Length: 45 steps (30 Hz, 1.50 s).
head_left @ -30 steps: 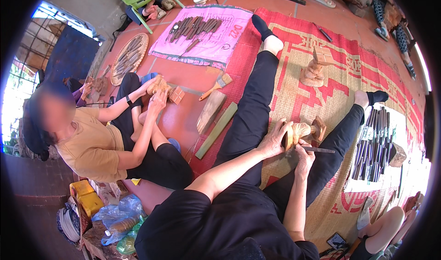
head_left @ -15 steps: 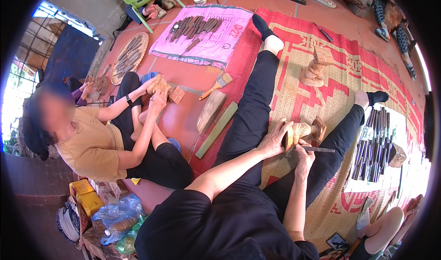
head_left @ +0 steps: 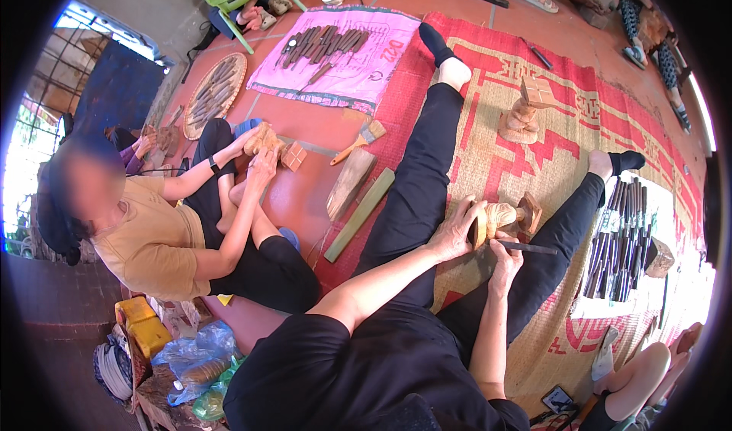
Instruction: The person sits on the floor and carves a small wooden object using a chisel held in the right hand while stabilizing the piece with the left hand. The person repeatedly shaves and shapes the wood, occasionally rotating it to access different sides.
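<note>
Between my legs lies a carved wooden figure [head_left: 501,217] on its side, with a flat block at each end. My left hand [head_left: 455,231] is closed round its left end block. Close against the figure's near side, my right hand [head_left: 505,262] grips a carving chisel [head_left: 531,247] whose dark shaft points right. The chisel's other end is hidden by my fingers and the figure. Further off, a similar carved wooden figure [head_left: 521,118] stands upright on the red and tan mat [head_left: 564,153].
To my left a seated co-worker [head_left: 145,240] holds another carving [head_left: 265,143]. Several chisels lie on a pink cloth [head_left: 381,80], and more on a white sheet [head_left: 602,309] at right. A brush [head_left: 360,142] and wooden pieces [head_left: 351,185] lie beside my left leg.
My right hand and the chisel have shifted very slightly at the figure's near side. The left hand keeps its hold, and the rest looks the same.
</note>
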### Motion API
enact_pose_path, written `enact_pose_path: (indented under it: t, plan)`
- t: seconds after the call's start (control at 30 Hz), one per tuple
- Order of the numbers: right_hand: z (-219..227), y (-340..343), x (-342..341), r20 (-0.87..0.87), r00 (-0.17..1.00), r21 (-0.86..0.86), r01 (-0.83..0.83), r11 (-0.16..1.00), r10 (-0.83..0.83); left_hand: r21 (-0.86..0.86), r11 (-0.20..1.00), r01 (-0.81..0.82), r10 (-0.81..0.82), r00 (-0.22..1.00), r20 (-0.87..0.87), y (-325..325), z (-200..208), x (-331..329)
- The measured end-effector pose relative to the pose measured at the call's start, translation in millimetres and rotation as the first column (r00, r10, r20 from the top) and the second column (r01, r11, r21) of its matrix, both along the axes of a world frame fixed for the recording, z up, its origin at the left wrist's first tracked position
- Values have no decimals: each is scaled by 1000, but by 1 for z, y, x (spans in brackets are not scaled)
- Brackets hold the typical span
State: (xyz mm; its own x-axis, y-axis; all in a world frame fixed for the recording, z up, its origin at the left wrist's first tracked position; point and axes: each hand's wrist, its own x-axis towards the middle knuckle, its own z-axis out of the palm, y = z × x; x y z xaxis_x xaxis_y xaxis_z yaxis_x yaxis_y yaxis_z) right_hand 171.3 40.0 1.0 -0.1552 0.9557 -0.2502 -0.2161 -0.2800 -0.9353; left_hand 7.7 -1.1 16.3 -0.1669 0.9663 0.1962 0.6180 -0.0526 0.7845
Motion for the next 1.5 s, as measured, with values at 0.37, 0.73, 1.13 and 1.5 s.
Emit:
enact_pose_path:
  t: [0.37, 0.73, 1.13, 1.5]
  plan:
    - [7, -3, -3, -17, 1000, 86, -7, 996, 8, -40, 999, -14, 14, 1000, 5, 0, -3, 1]
    - [7, 1, -1, -5, 1000, 17, -6, 1000, 6, 22, 1000, -9, 9, 1000, -19, 1, -5, 0]
    - [-1, 4, 2, -40, 999, -40, -7, 999, 6, -17, 1000, 0, 0, 1000, -17, 0, -2, 0]
    - [-2, 4, 3, -49, 999, -57, -22, 998, 20, -20, 1000, -6, 6, 1000, -25, 0, -2, 0]
